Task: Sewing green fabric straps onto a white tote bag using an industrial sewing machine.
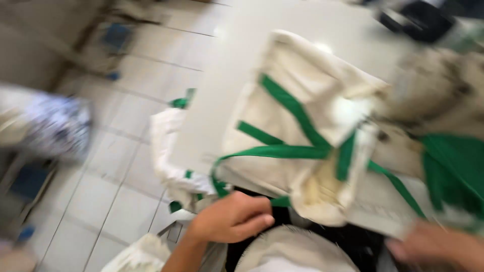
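Two bare hands sit lowest in the frame. At bottom centre, the left hand (233, 217) is curled nearly shut, its fingers bent around the green strap (275, 151) of a cream cloth bag (297, 90). At the bottom right corner, the right hand (437, 247) is smeared by motion; whether it is open or gripping cannot be told, though it lies just below the bag's lower edge.

One bag is spread across the pale table (222, 90) in the middle of the frame, crossed by several green straps. A second heap of cream and green cloth (174, 151) hangs over the table's left edge, and a third, brownish pile with green fabric (443, 116) crowds the right side, touching the bag.

Open room lies to the left, over the tiled floor (101, 186). One blurred figure in patterned blue-white clothing (55, 126) stands at the left edge, well apart from the table.
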